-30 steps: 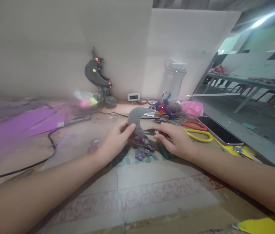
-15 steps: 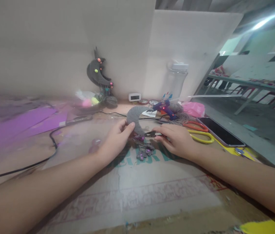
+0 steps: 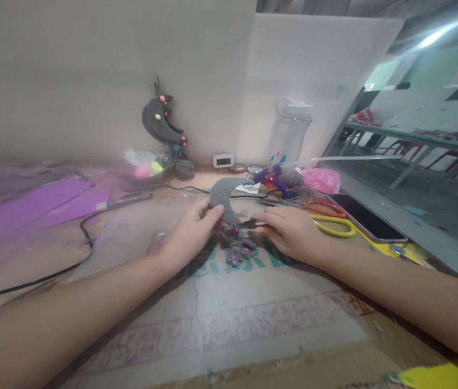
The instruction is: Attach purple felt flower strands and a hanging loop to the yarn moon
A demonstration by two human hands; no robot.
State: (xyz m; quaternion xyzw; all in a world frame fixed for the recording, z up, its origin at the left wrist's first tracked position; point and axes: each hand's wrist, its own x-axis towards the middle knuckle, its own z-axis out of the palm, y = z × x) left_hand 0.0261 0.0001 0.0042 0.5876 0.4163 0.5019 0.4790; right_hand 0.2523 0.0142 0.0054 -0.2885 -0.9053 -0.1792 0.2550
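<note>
A crescent moon wrapped in grey yarn (image 3: pixel 223 197) stands tilted over the table, pinched low on its left side by my left hand (image 3: pixel 196 227). From its lower end hang grey flower-like pieces (image 3: pixel 240 253) with purple beads. My right hand (image 3: pixel 289 232) is closed around small dark-jawed pliers (image 3: pixel 248 224), their handles hidden in the palm. The jaws look closed, and their tip meets the crescent's lower end beside a purple bead. Whether they grip anything there is too small to tell.
Behind the crescent lie a blue glue gun (image 3: pixel 273 179), grey yarn (image 3: pixel 293 181) and a bottle (image 3: pixel 293 132). Scissors with yellow handles (image 3: pixel 336 227), orange handles (image 3: pixel 326 208) and a phone (image 3: pixel 366 219) sit right. A black cable (image 3: pixel 86 232) runs left. A dark crescent (image 3: pixel 158 121) hangs behind.
The pliers' jaws, apart before, have come together at the crescent's lower end. Both hands stay nearly in place, and the whole view has shifted very slightly.
</note>
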